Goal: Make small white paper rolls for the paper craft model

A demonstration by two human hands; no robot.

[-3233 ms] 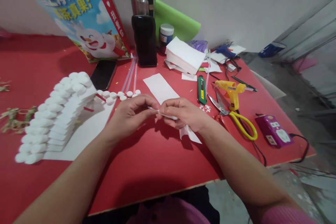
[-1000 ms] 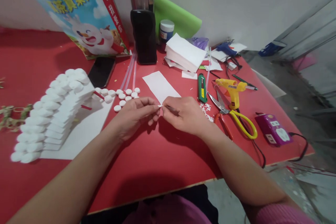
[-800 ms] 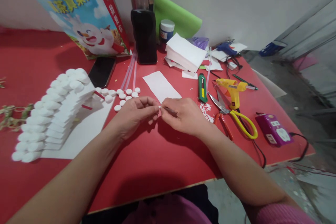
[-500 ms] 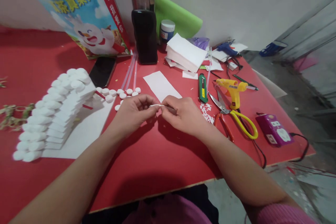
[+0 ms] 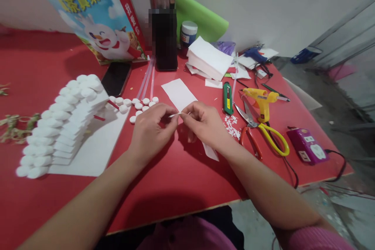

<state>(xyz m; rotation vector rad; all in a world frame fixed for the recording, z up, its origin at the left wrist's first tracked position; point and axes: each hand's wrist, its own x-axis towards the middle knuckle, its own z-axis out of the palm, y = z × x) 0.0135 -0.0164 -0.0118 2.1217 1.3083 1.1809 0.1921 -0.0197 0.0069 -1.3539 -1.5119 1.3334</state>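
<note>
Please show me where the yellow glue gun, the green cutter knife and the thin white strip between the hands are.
yellow glue gun [image 5: 259,99]: head view, on its body above the handle.
green cutter knife [image 5: 227,98]: head view, mid-handle.
thin white strip [image 5: 175,114]: head view, on the part between the fingertips.

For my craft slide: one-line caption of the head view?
Both hands, left hand and right hand, pinch a thin white paper strip above a red table.

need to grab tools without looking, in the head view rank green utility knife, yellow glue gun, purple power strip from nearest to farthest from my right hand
1. Green utility knife, just beyond the right hand, slightly to its right.
2. Yellow glue gun, farther right, past the scissors.
3. Purple power strip, far right by the table edge.
</note>
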